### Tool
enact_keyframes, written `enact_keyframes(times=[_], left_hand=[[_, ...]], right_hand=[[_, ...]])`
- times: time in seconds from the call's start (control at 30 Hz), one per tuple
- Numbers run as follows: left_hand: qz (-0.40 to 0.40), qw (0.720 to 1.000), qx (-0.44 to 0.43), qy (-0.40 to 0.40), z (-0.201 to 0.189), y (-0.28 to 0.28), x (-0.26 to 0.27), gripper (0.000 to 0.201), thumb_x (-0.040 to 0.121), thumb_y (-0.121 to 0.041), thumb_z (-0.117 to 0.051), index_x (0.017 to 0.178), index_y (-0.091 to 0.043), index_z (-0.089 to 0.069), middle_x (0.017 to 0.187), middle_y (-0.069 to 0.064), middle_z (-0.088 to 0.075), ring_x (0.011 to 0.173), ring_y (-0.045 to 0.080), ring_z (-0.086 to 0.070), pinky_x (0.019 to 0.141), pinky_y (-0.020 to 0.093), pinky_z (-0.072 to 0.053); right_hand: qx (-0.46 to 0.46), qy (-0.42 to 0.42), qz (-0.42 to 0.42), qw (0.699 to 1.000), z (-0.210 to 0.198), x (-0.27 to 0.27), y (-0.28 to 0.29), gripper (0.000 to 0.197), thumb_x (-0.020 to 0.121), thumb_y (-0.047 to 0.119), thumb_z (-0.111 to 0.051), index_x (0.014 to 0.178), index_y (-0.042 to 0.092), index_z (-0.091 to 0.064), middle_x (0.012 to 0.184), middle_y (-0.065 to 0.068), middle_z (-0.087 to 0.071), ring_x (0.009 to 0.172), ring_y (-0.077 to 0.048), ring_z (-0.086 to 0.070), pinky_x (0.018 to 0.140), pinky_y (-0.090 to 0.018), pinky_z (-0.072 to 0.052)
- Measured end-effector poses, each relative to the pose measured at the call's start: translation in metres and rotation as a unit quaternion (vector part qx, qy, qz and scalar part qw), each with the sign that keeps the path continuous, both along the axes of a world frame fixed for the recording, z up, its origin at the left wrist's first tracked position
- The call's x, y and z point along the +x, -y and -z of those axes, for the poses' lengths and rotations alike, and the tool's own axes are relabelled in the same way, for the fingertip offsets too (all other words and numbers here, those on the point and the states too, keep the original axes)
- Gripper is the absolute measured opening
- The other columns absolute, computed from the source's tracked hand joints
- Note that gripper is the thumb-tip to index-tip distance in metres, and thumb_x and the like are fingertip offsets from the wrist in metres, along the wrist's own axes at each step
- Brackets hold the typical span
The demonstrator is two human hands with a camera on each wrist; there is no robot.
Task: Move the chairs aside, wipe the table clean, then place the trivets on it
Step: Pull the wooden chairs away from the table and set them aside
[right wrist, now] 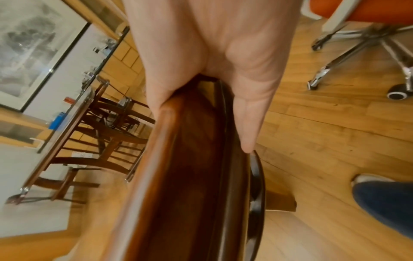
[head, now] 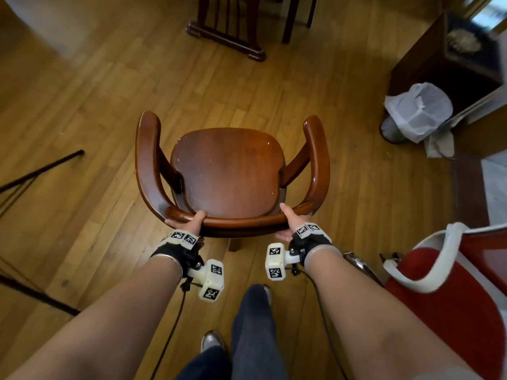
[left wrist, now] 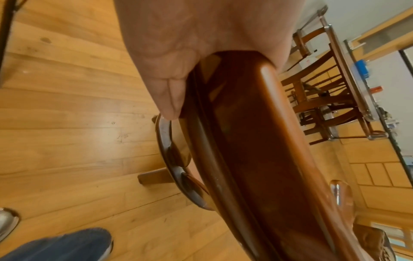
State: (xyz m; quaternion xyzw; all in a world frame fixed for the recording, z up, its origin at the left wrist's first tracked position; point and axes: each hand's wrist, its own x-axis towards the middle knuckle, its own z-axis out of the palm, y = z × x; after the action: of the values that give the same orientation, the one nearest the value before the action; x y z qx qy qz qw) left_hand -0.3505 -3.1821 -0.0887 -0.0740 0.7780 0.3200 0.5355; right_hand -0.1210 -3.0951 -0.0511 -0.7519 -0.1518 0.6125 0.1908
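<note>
Both bare forearms are stretched forward and down, roughly parallel, with a marker-covered camera block strapped at each wrist. The left hand (head: 189, 221) is closed over the curved back rail of the chair (head: 238, 222), thumb laid along the top, fingers (left wrist: 166, 91) wrapped underneath. The right hand (head: 291, 223) is clamped on the same rail further along, thumb pointed forward over the top, fingers (right wrist: 250, 113) tucked along the underside. The two hands are kept well apart. One trouser leg (head: 253, 325) and shoe (head: 211, 342) are seen below, between the arms.
</note>
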Motion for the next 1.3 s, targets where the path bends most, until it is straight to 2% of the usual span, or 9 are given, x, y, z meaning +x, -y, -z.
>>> enact_keyframes(times=[0.13,0.23,0.4,0.53,0.7,0.9,1.03,1.13,1.3], left_hand=[[-0.01,1.0,0.021,-0.012,0.004,-0.049,-0.025,0.119,0.071,-0.046,-0.07,0.148,-0.028,0.018,0.124,0.019,-0.051,0.087,0.029,-0.063,0.072,0.037,-0.053],[-0.025,0.999,0.029,-0.022,0.0,-0.094,-0.048,0.112,0.075,-0.04,-0.069,0.149,-0.028,0.014,0.123,0.018,-0.047,0.088,0.032,-0.061,0.075,0.039,-0.051],[-0.051,0.998,0.027,-0.027,-0.007,-0.179,-0.091,0.108,0.068,-0.039,-0.074,0.149,-0.025,-0.003,0.127,0.021,-0.046,0.077,0.03,-0.061,0.079,0.046,-0.054],[-0.06,0.998,0.027,-0.017,-0.01,-0.248,-0.125,0.107,0.067,-0.036,-0.075,0.147,-0.028,-0.005,0.129,0.018,-0.041,0.075,0.03,-0.058,0.081,0.048,-0.055],[-0.05,0.999,0.019,0.005,-0.006,-0.32,-0.174,0.118,0.052,-0.044,-0.079,0.147,-0.026,-0.011,0.107,0.012,-0.05,0.075,0.027,-0.063,0.076,0.048,-0.057],[-0.033,0.999,0.036,0.011,-0.008,-0.399,-0.227,0.111,0.067,-0.036,-0.075,0.15,-0.026,-0.002,0.114,0.004,-0.044,0.075,0.021,-0.056,0.083,0.043,-0.054],[-0.02,0.999,0.028,0.012,-0.011,-0.458,-0.272,0.11,0.066,-0.037,-0.074,0.15,-0.021,-0.004,0.115,0.015,-0.049,0.076,0.026,-0.058,0.073,0.04,-0.053],[-0.004,0.999,0.035,0.004,-0.014,-0.508,-0.31,0.106,0.078,-0.031,-0.069,0.15,-0.025,0.008,0.11,0.017,-0.051,0.075,0.029,-0.057,0.07,0.04,-0.051],[0.011,1.0,0.024,0.003,-0.016,-0.59,-0.37,0.114,0.073,-0.035,-0.072,0.149,-0.032,0.012,0.129,0.022,-0.046,0.094,0.037,-0.062,0.083,0.047,-0.054]], right_hand=[[-0.003,-0.008,-0.009,1.0,0.005,-0.023,-0.054,0.102,0.075,0.039,-0.08,0.151,0.027,-0.013,0.115,-0.027,-0.062,0.069,-0.037,-0.068,0.061,-0.043,-0.06],[-0.012,-0.013,-0.024,1.0,0.009,-0.041,-0.096,0.101,0.074,0.042,-0.079,0.151,0.026,-0.016,0.08,-0.018,-0.064,0.063,-0.034,-0.07,0.073,-0.047,-0.06],[-0.014,-0.03,-0.026,0.999,0.006,-0.079,-0.18,0.087,0.082,0.035,-0.072,0.149,0.022,-0.018,0.074,-0.014,-0.056,0.065,-0.03,-0.065,0.085,-0.047,-0.057],[-0.013,-0.033,-0.031,0.999,0.001,-0.111,-0.251,0.089,0.083,0.033,-0.07,0.15,0.026,-0.011,0.075,-0.017,-0.056,0.066,-0.032,-0.065,0.086,-0.048,-0.056],[-0.02,-0.029,-0.032,0.999,0.003,-0.152,-0.323,0.09,0.083,0.033,-0.069,0.151,0.027,-0.01,0.077,-0.02,-0.058,0.068,-0.034,-0.065,0.084,-0.049,-0.056],[-0.023,-0.006,-0.037,0.999,0.001,-0.21,-0.396,0.086,0.082,0.035,-0.069,0.15,0.022,-0.017,0.081,-0.022,-0.061,0.069,-0.034,-0.067,0.071,-0.043,-0.059],[-0.035,-0.005,-0.049,0.998,-0.005,-0.252,-0.449,0.073,0.088,0.038,-0.064,0.146,0.011,-0.028,0.119,-0.027,-0.061,0.099,-0.038,-0.066,0.065,-0.041,-0.057],[-0.05,0.025,-0.039,0.998,-0.007,-0.286,-0.49,0.07,0.087,0.036,-0.065,0.143,0.011,-0.032,0.096,-0.026,-0.068,0.069,-0.032,-0.072,0.048,-0.031,-0.054],[-0.03,-0.003,0.029,0.999,0.002,-0.339,-0.553,0.081,0.088,0.035,-0.066,0.149,0.021,-0.015,0.09,-0.025,-0.06,0.08,-0.04,-0.067,0.081,-0.051,-0.057]])
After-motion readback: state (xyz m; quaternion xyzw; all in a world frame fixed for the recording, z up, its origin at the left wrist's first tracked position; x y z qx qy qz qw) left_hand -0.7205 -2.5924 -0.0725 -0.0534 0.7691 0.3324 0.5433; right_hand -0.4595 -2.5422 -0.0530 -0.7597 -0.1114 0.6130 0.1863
